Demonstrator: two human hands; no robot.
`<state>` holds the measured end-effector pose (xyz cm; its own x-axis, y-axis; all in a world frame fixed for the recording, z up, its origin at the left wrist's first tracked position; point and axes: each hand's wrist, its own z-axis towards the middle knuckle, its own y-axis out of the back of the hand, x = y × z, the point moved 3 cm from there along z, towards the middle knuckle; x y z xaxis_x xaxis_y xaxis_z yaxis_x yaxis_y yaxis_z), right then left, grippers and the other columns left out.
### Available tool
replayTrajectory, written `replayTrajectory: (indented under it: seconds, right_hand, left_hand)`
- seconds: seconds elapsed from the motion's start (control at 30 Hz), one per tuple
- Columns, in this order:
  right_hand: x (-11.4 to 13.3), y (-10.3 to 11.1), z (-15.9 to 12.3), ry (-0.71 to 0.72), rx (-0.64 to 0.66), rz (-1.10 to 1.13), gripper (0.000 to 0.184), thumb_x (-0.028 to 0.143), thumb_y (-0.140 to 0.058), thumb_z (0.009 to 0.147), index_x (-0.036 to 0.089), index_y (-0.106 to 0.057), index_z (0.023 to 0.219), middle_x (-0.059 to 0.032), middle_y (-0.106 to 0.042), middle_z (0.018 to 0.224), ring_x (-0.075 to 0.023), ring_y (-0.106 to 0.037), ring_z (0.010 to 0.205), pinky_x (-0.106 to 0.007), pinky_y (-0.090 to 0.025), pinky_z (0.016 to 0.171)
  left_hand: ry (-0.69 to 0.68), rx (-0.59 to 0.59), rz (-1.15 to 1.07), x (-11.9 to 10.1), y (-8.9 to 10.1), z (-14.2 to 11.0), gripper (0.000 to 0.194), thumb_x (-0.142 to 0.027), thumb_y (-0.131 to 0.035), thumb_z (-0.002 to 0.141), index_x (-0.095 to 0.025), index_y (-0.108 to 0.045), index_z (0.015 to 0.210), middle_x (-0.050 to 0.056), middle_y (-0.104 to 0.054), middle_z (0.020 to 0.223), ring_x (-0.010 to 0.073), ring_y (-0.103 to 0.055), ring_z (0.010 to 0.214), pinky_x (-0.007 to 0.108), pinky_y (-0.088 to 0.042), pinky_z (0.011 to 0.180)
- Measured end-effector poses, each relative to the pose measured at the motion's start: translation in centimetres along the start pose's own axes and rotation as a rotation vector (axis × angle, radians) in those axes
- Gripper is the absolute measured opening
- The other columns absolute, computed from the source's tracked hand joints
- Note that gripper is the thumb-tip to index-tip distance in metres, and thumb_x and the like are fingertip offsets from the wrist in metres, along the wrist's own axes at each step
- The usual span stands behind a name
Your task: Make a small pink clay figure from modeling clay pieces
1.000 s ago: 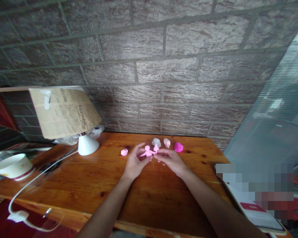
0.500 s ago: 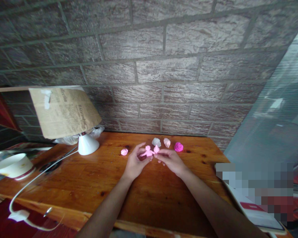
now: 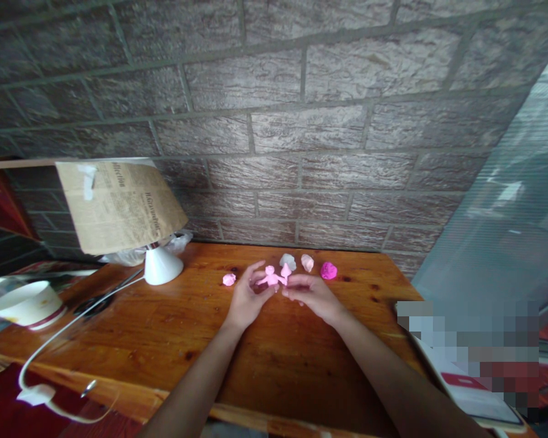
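Observation:
Above the wooden desk [image 3: 274, 353], a small pink clay figure [image 3: 271, 277] with a round head and outstretched arms is pinched in my left hand [image 3: 247, 301]. At the end of its right-side arm stands a pink pointed piece of clay [image 3: 285, 271], like a little spade or mushroom. My right hand [image 3: 316, 299] has its thumb and fingers closed at the base of that piece. Fingers partly hide the figure's lower body. Just behind the hands lie a white clay lump [image 3: 287, 261], a pale pink lump [image 3: 307, 263] and a magenta lump [image 3: 329, 271].
Left of my left hand lies a light pink lump [image 3: 229, 279]. A lamp with a newsprint shade [image 3: 123, 207] stands at the left, its white cord [image 3: 80, 317] crossing black scissors [image 3: 91, 306]. A paper cup [image 3: 27, 304] is farther left, a tablet-like device [image 3: 475, 389] at right.
The figure and the pointed piece have tilted and shifted slightly to the left. My right fingers have slid a little lower, so more of the pointed piece's stem shows.

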<state>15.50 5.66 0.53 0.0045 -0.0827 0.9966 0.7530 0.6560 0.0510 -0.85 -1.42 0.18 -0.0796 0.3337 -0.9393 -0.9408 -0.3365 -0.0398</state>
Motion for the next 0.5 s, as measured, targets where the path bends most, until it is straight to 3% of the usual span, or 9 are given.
replayTrajectory:
  seconds: [0.17,0.27,0.4,0.5]
  right_hand:
    - [0.2,1.0,-0.1,-0.037,-0.061,-0.024,0.033,0.037,-0.081,0.064,0.019,-0.075,0.091,-0.0027,-0.072,0.079,-0.0139,-0.06,0.065,-0.025,-0.04,0.053]
    - [0.5,2.2,-0.1,-0.089,-0.169,-0.007,0.032,0.031,-0.078,0.065,0.021,-0.074,0.095,-0.0044,-0.076,0.092,-0.0153,-0.067,0.073,-0.023,-0.042,0.053]
    - [1.1,3.0,-0.1,-0.081,-0.299,0.057,0.024,0.035,-0.071,0.074,0.022,-0.074,0.094,-0.0065,-0.077,0.106,-0.019,-0.072,0.088,-0.021,-0.045,0.054]
    - [1.2,2.6,-0.1,-0.084,-0.28,0.067,0.023,0.037,-0.071,0.078,0.022,-0.074,0.096,-0.0079,-0.077,0.111,-0.0214,-0.072,0.098,-0.02,-0.047,0.055]
  left_hand:
    - [0.005,-0.009,0.001,0.4,0.2,0.1,0.064,-0.029,-0.084,0.069,-0.019,-0.055,0.125,0.007,-0.075,0.103,0.021,-0.072,0.099,0.041,-0.054,0.099]
    - [0.01,-0.019,0.013,0.7,0.2,0.1,0.064,-0.03,-0.084,0.068,-0.019,-0.056,0.125,0.007,-0.074,0.103,0.021,-0.072,0.098,0.041,-0.054,0.098]
    - [0.014,0.001,0.019,0.8,0.1,0.0,0.066,-0.031,-0.085,0.067,-0.02,-0.056,0.125,0.006,-0.075,0.1,0.0212,-0.073,0.095,0.041,-0.056,0.096]
    - [0.018,0.037,0.023,0.7,-0.1,-0.1,0.067,-0.029,-0.085,0.067,-0.02,-0.054,0.126,0.004,-0.075,0.096,0.0208,-0.073,0.092,0.04,-0.057,0.093]
